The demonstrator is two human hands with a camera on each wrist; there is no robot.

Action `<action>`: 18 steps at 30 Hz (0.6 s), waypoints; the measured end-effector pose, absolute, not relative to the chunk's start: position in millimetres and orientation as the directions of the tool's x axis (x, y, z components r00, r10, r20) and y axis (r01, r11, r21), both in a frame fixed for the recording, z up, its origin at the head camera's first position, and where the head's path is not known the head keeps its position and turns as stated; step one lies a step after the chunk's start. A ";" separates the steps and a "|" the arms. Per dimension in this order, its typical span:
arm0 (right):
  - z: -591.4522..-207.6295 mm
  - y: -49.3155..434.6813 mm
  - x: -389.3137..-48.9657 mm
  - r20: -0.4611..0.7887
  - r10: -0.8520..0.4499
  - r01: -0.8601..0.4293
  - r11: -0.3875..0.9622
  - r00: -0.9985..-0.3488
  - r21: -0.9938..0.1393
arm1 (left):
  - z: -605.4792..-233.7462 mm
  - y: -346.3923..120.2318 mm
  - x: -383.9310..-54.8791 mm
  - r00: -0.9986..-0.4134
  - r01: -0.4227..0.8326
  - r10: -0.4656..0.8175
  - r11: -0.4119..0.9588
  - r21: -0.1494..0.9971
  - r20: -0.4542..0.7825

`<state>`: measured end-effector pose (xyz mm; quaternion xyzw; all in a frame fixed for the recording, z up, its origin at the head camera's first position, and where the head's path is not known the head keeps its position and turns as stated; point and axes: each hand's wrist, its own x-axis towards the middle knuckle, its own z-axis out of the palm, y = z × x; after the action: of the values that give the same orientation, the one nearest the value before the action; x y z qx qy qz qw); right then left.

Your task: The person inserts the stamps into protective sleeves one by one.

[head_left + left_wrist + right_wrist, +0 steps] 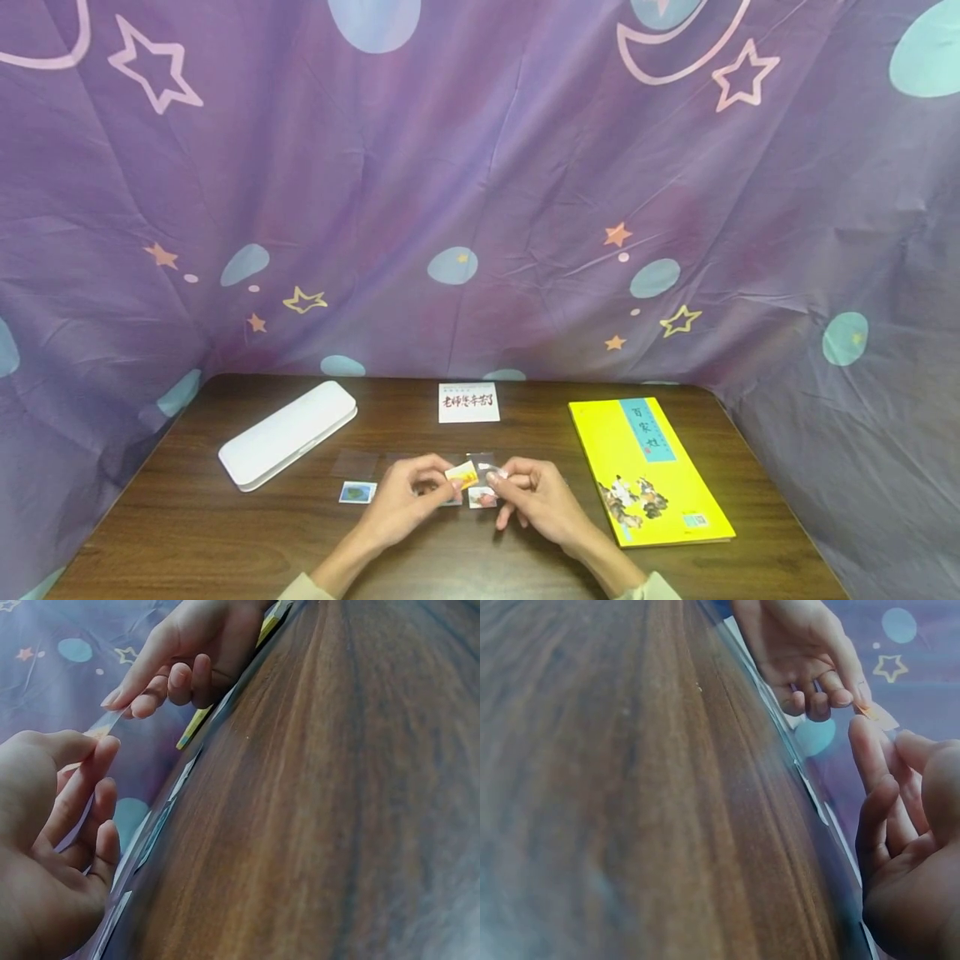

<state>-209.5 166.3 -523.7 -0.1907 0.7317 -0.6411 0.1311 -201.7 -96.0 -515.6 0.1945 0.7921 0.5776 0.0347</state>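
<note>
My left hand [401, 500] pinches a small stamp-like picture [462, 475] with a yellow and orange print between thumb and index finger, held above the table. Opposite it, my right hand [546, 502] pinches a small clear plastic sleeve [480, 457] between thumb and forefinger. The stamp and sleeve meet between the two hands' fingertips in the left wrist view. Below them lies a stamp with a reddish picture [482, 498], partly overlapped by the right fingers. A blue-and-green stamp [357, 492] rests left of my left hand. Another, under the left fingers, is mostly hidden.
On the brown wooden table [247, 550] a white case [288, 435] lies at the left and a yellow book [675, 500] at the right. A white card with red writing [468, 403] sits at the back. Faint clear sleeves [355, 462] lie behind the stamps. A purple curtain [480, 167] hangs behind.
</note>
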 end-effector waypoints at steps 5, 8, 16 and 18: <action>-524.0 166.7 -209.8 0.061 -0.452 -0.123 0.110 -0.890 -0.986 | -516.4 -96.3 -201.4 -0.916 0.265 0.369 0.266 0.927 0.156; -523.2 166.7 -209.6 0.065 -0.451 -0.129 0.112 -0.890 -0.985 | -516.3 -96.1 -201.0 -0.910 0.268 0.385 0.258 0.928 0.155; -521.7 165.3 -207.8 0.081 -0.445 -0.143 0.107 -0.892 -0.984 | -518.0 -93.7 -199.9 -0.906 0.269 0.395 0.264 0.926 0.151; -521.7 165.1 -207.6 0.090 -0.438 -0.153 0.110 -0.894 -0.982 | -518.3 -93.5 -200.0 -0.909 0.268 0.389 0.264 0.926 0.152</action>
<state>-207.6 165.1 -521.7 -0.2006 0.7366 -0.6361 0.1122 -200.0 -93.5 -518.3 0.2070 0.7933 0.5701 0.0531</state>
